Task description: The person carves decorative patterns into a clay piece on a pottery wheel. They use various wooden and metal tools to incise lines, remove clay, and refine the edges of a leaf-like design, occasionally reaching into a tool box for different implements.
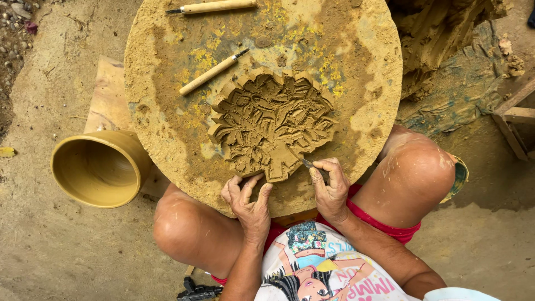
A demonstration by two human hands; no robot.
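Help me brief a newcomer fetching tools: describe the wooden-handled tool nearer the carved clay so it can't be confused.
Start at the round clay-caked board over the person's knees. Just upper left of the carved clay relief lies a wooden-handled tool, slanted, its dark tip toward the relief. The other wooden-handled tool lies at the board's far edge.

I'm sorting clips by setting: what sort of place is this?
Probably an open-air pottery or clay-carving spot: a carved clay relief on a round clay-caked work disc, wooden-handled carving tools beside it, a clay pot on the dirt ground.
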